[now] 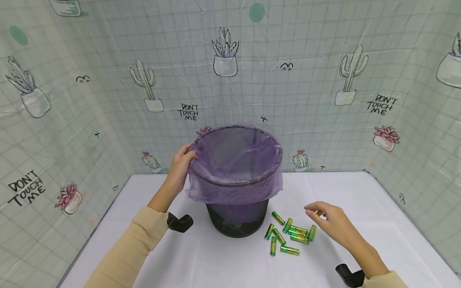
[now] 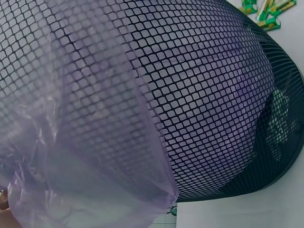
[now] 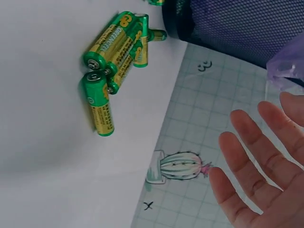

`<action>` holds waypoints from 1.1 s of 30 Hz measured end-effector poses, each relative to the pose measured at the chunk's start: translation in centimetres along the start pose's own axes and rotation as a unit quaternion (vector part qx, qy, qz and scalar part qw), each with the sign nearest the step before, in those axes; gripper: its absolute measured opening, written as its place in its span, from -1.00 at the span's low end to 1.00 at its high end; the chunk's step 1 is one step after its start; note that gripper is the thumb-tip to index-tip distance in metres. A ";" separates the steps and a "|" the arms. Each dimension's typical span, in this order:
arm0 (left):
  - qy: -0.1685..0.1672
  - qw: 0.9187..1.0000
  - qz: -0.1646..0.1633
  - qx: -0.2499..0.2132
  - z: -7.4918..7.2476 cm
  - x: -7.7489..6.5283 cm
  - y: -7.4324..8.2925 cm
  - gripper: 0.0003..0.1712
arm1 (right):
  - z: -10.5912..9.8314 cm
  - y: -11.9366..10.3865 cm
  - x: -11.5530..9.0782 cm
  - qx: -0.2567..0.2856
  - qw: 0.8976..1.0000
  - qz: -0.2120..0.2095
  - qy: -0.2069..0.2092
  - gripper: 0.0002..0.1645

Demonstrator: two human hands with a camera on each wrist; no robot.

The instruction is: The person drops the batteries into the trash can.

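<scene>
Positions of the hands about a lined wastebasket. The left hand [image 1: 181,166] is clamped on the rim of the black mesh bin [image 1: 235,231], gripping the purple bag [image 1: 234,195] along with it; the bin stands on the white table [image 1: 194,260], the bag folded outward over its rim. The right hand [image 1: 333,222] is well apart from the left and holds nothing, its fingers loosely bent and parted above the table, just beside the green-and-yellow batteries [image 1: 299,238]. These lie on their sides to the right of the bin's base, some packed against one another, others singly. Good practice at this stage, in our judgement, is to keep the left hand's hold firm but without pull, so that the folded edge of the bag does not slip inward and the bin does not tip. For the right hand, a pinch across a battery's narrow width, thumb opposed to fingertips, seems the surest; pressing on one side alone would probably set the cylinder rolling. The single batteries should offer more finger room than those in the packed group.
</scene>
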State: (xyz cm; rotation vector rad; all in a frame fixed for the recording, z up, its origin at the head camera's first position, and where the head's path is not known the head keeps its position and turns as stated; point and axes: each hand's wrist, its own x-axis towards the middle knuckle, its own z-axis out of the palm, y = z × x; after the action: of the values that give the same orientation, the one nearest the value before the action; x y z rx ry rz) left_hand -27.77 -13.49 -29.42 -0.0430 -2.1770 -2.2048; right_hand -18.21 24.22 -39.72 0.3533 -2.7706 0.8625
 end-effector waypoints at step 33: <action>0.015 0.999 0.019 0.036 -0.1 -2.4 0.0 -0.35 | 4.3 4.1 -1.6 0.020 0.963 0.241 -0.121 -0.62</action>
State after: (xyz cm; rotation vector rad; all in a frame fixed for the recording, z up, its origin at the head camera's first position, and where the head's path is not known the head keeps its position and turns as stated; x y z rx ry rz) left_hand -25.41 -13.60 -29.53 -0.0472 -2.2177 -2.0921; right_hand -18.49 25.25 -45.80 -0.2437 -3.1299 1.0381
